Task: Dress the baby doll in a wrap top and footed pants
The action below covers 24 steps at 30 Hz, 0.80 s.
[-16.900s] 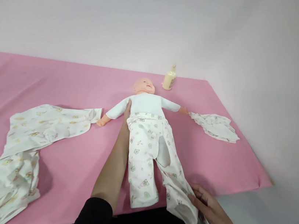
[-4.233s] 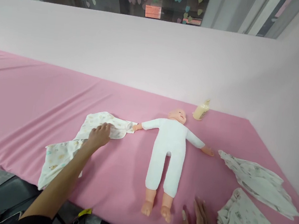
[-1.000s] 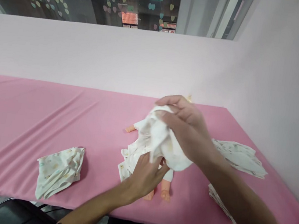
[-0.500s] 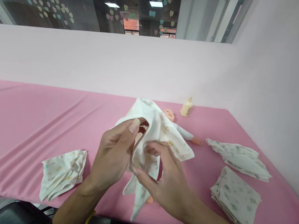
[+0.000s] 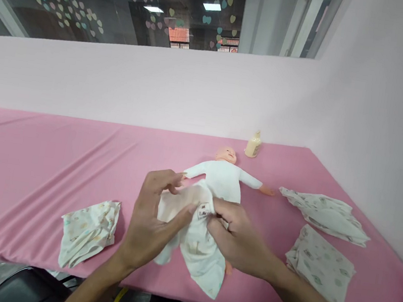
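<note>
1. The left hand (image 5: 152, 221) grips the near edge of a white printed garment (image 5: 194, 240); its fingers (image 5: 167, 179) curl over the cloth and the thumb presses against it from the side; the fingers are clenched on the fabric.
2. The right hand (image 5: 239, 239) pinches the same garment at a small label on its edge, thumb and forefinger closed on the cloth; the two hands sit just beside each other, both holding the garment.
3. The garment hangs between the hands above the pink table (image 5: 35, 157); it covers the legs of the doll (image 5: 220, 176), and its lower part droops toward the table's near edge.
4. The doll lies on its back, head toward the wall, arms spread; it wears a white body; its torso and head show beyond the hands; a bit of one foot shows under the garment's right side.
5. A cream bottle (image 5: 253, 145) stands by the wall, just beside the doll's head.
6. A crumpled printed cloth (image 5: 89, 230) lies on the table left of the left hand, apart from it.
7. A loose printed cloth (image 5: 325, 216) lies to the right, near the doll's outstretched hand; a folded printed cloth (image 5: 320, 265) lies nearer, just beside it, right of the right forearm.
8. Behind the table stands a pale pink wall (image 5: 121, 82); above it, glass with heart stickers.
</note>
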Tool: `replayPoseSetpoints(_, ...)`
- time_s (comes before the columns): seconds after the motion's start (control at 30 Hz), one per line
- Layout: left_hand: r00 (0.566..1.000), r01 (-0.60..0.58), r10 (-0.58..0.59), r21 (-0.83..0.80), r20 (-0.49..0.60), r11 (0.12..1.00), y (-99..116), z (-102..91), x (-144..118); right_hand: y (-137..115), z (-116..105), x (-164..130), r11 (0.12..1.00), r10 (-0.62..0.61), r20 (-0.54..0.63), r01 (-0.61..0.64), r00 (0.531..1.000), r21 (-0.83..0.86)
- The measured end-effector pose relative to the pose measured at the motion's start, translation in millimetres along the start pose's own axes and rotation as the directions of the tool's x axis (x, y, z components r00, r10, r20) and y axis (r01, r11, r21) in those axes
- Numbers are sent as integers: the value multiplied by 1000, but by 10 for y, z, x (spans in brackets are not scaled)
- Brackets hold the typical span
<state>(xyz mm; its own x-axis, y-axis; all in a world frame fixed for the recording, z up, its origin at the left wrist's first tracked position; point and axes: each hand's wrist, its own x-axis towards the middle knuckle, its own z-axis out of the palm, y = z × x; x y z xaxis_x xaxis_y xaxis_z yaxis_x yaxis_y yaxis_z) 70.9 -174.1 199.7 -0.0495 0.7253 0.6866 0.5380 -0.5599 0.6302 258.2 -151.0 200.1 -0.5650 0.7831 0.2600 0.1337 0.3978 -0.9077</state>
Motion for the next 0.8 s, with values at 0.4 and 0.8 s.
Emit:
replayPoseSetpoints(0.4, 837, 299, -299, 75, 458, 951, -151, -347, -149, 60, -341, -249, 999, 30, 369, -40, 929, 19)
replayPoseSetpoints(0.8, 960, -224, 145, 342, 241, 913, 13, -858, -16, 196, -723, -501, 888, 229, 80, -175, 970, -426)
